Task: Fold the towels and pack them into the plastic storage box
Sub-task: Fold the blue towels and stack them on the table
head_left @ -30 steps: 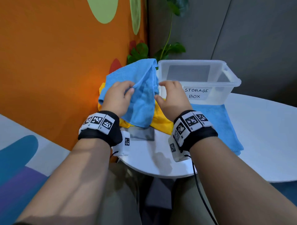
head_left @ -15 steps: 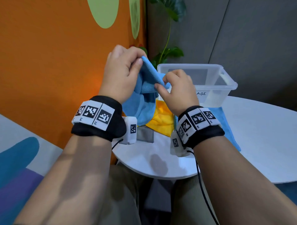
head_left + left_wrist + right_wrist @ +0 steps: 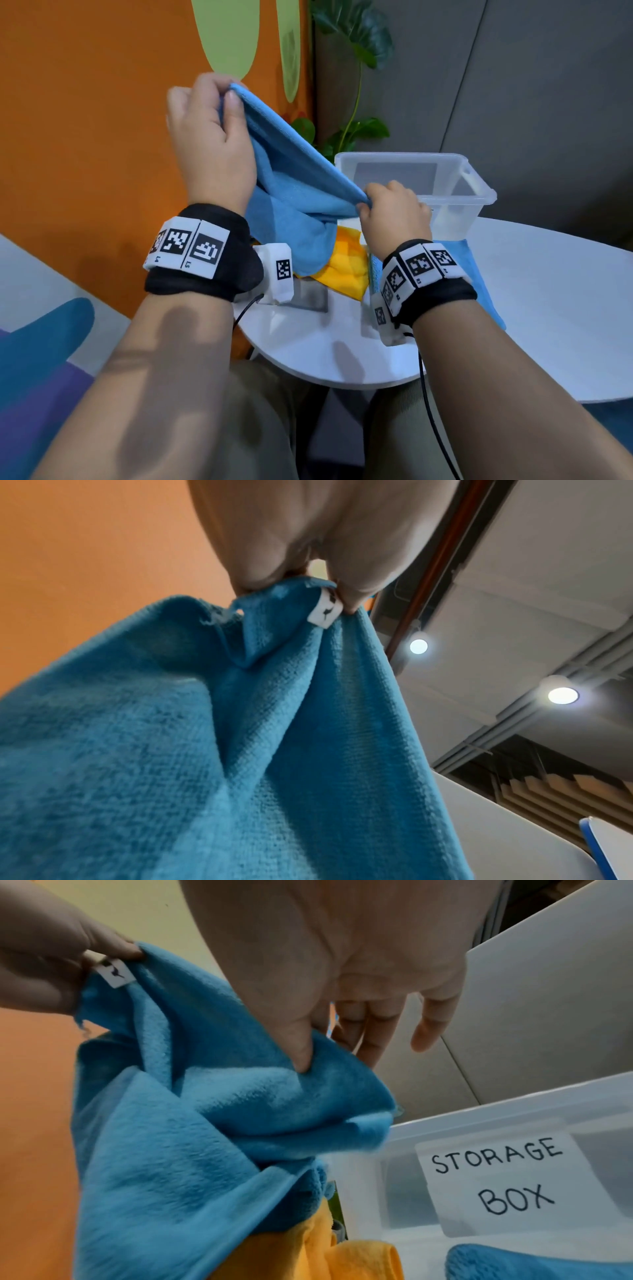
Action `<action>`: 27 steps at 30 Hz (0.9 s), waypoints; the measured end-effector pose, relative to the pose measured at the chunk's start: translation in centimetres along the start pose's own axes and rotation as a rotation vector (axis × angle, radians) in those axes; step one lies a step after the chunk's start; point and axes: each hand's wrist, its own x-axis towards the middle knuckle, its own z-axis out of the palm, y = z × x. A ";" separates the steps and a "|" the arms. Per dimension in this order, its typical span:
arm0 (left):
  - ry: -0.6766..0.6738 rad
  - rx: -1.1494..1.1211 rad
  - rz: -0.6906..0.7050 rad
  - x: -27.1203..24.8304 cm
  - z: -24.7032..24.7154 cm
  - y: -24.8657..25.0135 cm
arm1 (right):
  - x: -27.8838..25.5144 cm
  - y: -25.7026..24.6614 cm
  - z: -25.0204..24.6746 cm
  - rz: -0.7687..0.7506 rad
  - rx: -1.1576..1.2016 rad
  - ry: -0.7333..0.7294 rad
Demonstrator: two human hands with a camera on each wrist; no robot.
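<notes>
The left hand (image 3: 209, 137) is raised toward the upper left of the head view, thumb and fingers pinching one corner of the blue towel (image 3: 291, 192); the left wrist view shows a small white tag (image 3: 324, 612) right at that pinch. The right hand (image 3: 394, 212) sits lower, near the middle of the frame, its thumb and forefinger nipping the same top edge further along, the other fingers hanging loose. Between the two pinches the towel's edge runs taut on a slant from upper left down to centre right, and the rest drapes below over a yellow towel (image 3: 346, 267) on the white table (image 3: 548, 291).

The plastic storage box (image 3: 479, 202) stands just behind the right hand, toward the right of centre, and looks empty. Another blue towel (image 3: 479, 274) lies flat before it. The right hand is the nearer one to the box. I judge the fold needs that slanted edge levelled first.
</notes>
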 end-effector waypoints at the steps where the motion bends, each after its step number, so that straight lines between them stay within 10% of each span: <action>1: 0.027 0.001 -0.004 0.2 -0.2 0.0 | 0.0 0.2 0.0 0.034 -0.001 0.013; 15: 0.283 0.020 -0.196 3.5 -3.4 -1.5 | 1.3 2.8 -5.7 0.367 0.482 0.369; 27: -0.647 0.150 0.056 0.8 -0.5 2.2 | 0.3 -4.8 -2.9 -0.160 0.641 -0.294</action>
